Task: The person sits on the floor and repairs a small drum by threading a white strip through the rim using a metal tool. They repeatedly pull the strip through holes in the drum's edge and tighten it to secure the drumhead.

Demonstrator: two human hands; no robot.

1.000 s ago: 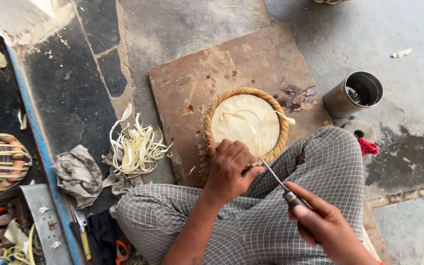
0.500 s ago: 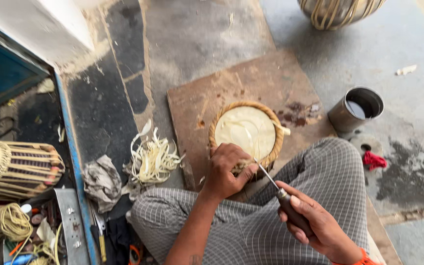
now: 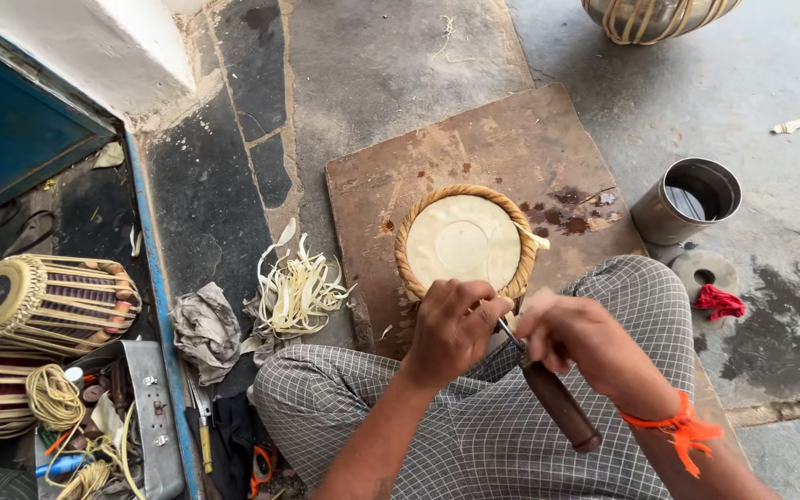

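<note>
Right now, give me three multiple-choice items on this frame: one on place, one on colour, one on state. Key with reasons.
1. Where does the metal cup stand?
A. on the wooden board
B. on the concrete floor, right of the board
C. in the toolbox

2. What colour is the thread on the right hand's wrist?
A. orange
B. blue
C. white

3. How is the drum head lying?
A. flat on the wooden board, skin up
B. propped on its edge
C. lifted clear in both hands

Key:
1 B: the cup sits on grey floor off the board's right edge.
2 A: the wrist thread is bright orange.
3 A: the braided ring rests on the board with the pale skin facing up, while the left hand presses its near rim and the right hand grips a dark-handled tool.
</note>
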